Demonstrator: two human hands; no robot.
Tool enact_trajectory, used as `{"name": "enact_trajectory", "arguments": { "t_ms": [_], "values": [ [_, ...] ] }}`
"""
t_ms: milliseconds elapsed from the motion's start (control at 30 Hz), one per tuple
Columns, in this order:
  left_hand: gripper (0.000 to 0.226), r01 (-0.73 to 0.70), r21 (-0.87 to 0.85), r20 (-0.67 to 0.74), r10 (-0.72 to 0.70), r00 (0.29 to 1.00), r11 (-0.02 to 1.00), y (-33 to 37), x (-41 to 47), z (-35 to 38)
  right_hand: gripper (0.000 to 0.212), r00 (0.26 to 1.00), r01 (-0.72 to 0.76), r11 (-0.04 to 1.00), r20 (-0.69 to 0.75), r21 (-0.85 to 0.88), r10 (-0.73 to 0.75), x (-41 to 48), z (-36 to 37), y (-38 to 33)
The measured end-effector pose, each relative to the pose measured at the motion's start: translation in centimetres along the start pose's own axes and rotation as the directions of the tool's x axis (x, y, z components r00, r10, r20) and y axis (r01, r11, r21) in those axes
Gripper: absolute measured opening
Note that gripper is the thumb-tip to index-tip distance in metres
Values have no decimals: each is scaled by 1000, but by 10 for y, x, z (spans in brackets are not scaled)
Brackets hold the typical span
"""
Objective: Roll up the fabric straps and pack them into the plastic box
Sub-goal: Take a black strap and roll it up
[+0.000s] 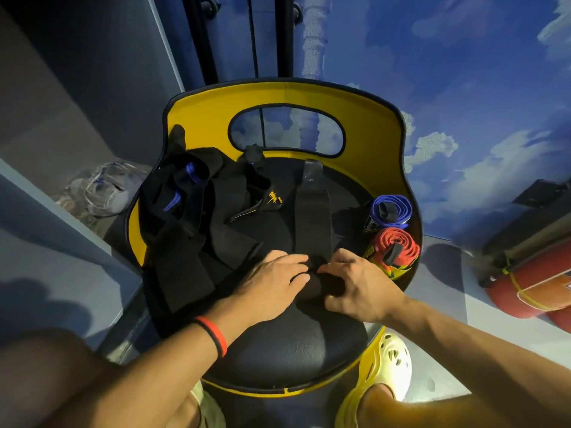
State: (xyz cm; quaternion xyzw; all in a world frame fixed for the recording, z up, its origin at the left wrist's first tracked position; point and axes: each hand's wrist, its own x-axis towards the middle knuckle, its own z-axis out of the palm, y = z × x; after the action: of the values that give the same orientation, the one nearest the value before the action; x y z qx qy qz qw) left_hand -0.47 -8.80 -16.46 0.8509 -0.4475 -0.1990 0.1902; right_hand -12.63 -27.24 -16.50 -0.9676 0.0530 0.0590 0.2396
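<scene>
A black fabric strap [312, 217] lies stretched away from me across the black seat of a yellow chair [380, 131]. Its near end is wound into a small roll [318, 284] between my hands. My left hand [272, 282] lies over the roll's left side, fingers curled on it. My right hand [355, 282] grips its right side, fingers bent onto the strap. A rolled blue strap [390, 211] and a rolled red strap [394, 246] sit at the seat's right edge. A heap of loose black straps [191, 217] covers the seat's left half. No plastic box shows in this view.
A clear bag of cables [105, 189] lies on the floor left of the chair. A red cylinder [534, 288] lies on the floor at right. My foot in a pale clog [386, 366] stands under the seat's front right edge.
</scene>
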Motion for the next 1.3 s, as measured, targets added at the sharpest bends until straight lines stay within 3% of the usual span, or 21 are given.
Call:
{"name": "enact_trajectory", "arguments": {
  "t_ms": [100, 267, 400, 500, 700, 833, 933, 1033, 1167, 1300],
  "values": [
    [46, 85, -80, 86, -78, 993, 993, 1, 0, -1, 65, 1000, 25, 1000, 2, -11, -25, -3, -1, -4],
    [52, 150, -175, 114, -131, 985, 973, -1, -2, -6, 42, 996, 8, 1000, -87, -18, -10, -5, 4, -1],
    [43, 204, -330, 54, -198, 979, 921, -5, -2, -4, 52, 994, -39, 999, -106, -25, 36, -4, 4, -4],
    [49, 222, -422, 45, -224, 973, 879, -10, -1, 0, 56, 989, -20, 998, -149, -61, 11, -5, 6, -8],
    [46, 239, -388, 46, -241, 970, 890, -3, 1, -2, 70, 986, 68, 991, -144, -117, -85, -13, 16, -4],
    [52, 241, -335, 67, -232, 970, 911, 5, 2, -3, 67, 986, 57, 995, -155, -76, -69, -9, 15, -2],
    [48, 216, -299, -9, -229, 973, 929, 8, 2, 0, 66, 991, 38, 999, -125, -18, -40, -4, 5, 1],
    [38, 223, -350, -44, -253, 966, 910, 7, 2, -1, 64, 993, 29, 1000, -118, 11, -28, 2, 1, 2],
    [55, 235, -361, -17, -259, 966, 902, 1, 0, -1, 68, 996, 25, 999, -89, -38, -29, 9, -3, 2],
    [53, 263, -405, -59, -311, 948, 876, -2, -1, 0, 56, 995, 18, 1000, -95, -9, -19, 6, -2, 0]
  ]
}}
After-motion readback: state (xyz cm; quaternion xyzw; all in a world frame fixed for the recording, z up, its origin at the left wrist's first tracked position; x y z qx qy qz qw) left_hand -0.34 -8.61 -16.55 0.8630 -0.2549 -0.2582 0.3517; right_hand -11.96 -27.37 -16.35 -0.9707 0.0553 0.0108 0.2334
